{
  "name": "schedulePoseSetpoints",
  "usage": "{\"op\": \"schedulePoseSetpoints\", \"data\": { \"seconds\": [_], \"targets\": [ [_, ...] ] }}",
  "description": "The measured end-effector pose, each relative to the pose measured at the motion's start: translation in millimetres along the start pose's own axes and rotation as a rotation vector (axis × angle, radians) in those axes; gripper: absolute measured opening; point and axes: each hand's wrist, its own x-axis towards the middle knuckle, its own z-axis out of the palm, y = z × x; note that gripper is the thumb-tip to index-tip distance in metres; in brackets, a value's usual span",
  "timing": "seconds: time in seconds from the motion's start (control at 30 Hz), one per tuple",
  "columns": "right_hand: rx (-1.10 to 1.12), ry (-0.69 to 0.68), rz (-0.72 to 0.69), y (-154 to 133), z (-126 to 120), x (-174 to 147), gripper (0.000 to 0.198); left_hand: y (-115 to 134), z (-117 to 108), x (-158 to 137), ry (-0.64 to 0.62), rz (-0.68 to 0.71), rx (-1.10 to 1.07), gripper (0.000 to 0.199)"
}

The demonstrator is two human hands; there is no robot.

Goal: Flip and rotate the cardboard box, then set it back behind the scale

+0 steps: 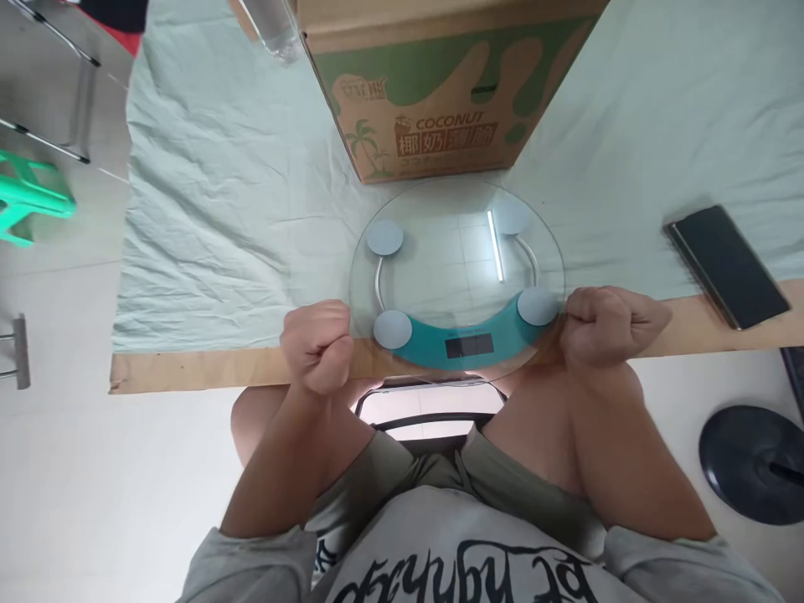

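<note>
A round clear-glass bathroom scale [433, 276] lies at the table's front edge, its teal band and dark display toward me. Just left of its rim, my left hand [319, 345] rests as a fist on the table edge. My right hand [612, 325] is a fist too, beside the rim on the right. Neither fist shows anything held in it. Behind the scale stands a brown cardboard box [452, 109] with green print and the word COCONUT, its lower edge close to the glass.
A dark smartphone [729, 264] lies on the right, near the wooden table edge [201, 371]. Pale green cloth [219, 209] covers the table. A clear plastic container [273, 29] stands left of the box. A green stool [34, 197] and a black round base [754, 465] are on the floor.
</note>
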Motion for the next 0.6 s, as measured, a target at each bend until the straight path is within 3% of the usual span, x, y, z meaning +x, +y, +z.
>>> {"op": "schedulePoseSetpoints", "data": {
  "seconds": [0.13, 0.27, 0.4, 0.6],
  "targets": [
    [0.101, 0.013, -0.093, -10.0, 11.1, 6.3, 0.076, -13.2, -0.1, 2.3, 0.051, -0.071, -0.026, 0.074],
    [0.098, -0.011, -0.100, -11.1, 11.2, 8.6, 0.075, -18.3, 1.7, 2.0, 0.091, -0.246, -0.047, 0.065],
    [0.057, -0.019, -0.104, -4.3, 7.6, 7.7, 0.071, -13.4, 7.5, 11.5, 0.158, -0.434, -0.100, 0.062],
    [-0.012, -0.011, -0.139, 8.1, 7.4, 8.8, 0.061, 2.0, 16.4, 30.2, 0.234, -0.574, -0.163, 0.065]
  ]
}}
